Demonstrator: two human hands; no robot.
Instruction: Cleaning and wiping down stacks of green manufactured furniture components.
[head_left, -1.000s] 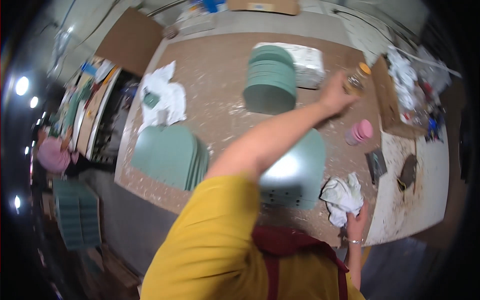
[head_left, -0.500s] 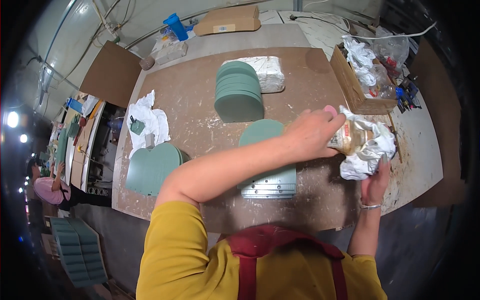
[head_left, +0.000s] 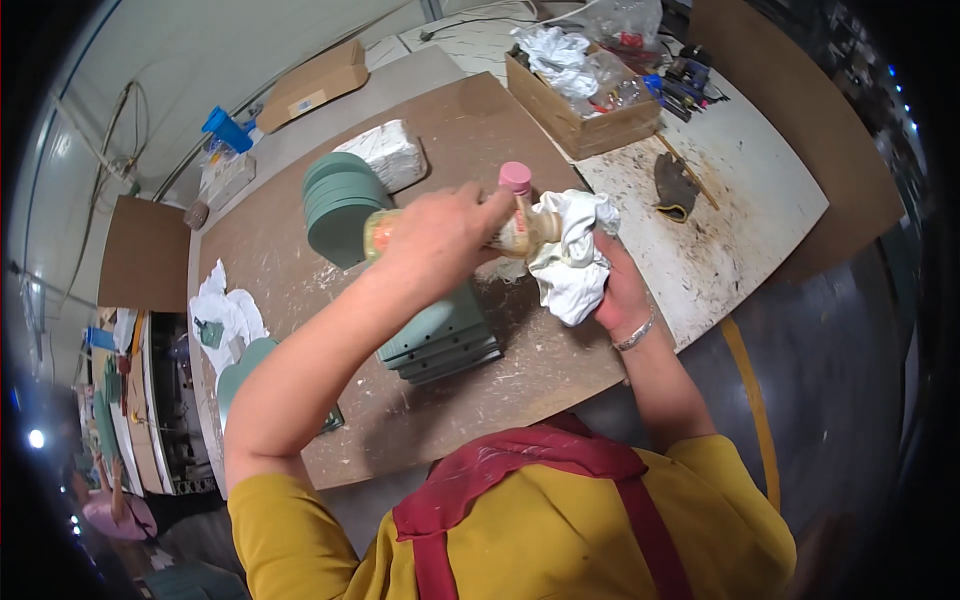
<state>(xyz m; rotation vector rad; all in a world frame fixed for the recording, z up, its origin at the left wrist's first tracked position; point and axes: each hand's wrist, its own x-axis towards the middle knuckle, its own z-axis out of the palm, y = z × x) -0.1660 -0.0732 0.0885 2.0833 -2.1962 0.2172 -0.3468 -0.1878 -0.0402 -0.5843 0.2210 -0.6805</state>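
On the table's (head_left: 480, 415) near side, drilled green panels (head_left: 440, 338) lie stacked; above them the left hand (head_left: 440, 235) grips a labelled bottle (head_left: 513, 236) tipped sideways, its right end at the white rag (head_left: 574, 272) bunched in the right hand (head_left: 622, 288); farther right sits an open cardboard box (head_left: 612, 134)

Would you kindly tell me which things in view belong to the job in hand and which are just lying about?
In use, as far as I can judge:
bottle, tilted in the left hand
white cloth, in the right hand
green panels, probably, stacked nearby

Lying about, it seems:
glove
blue cup
open box
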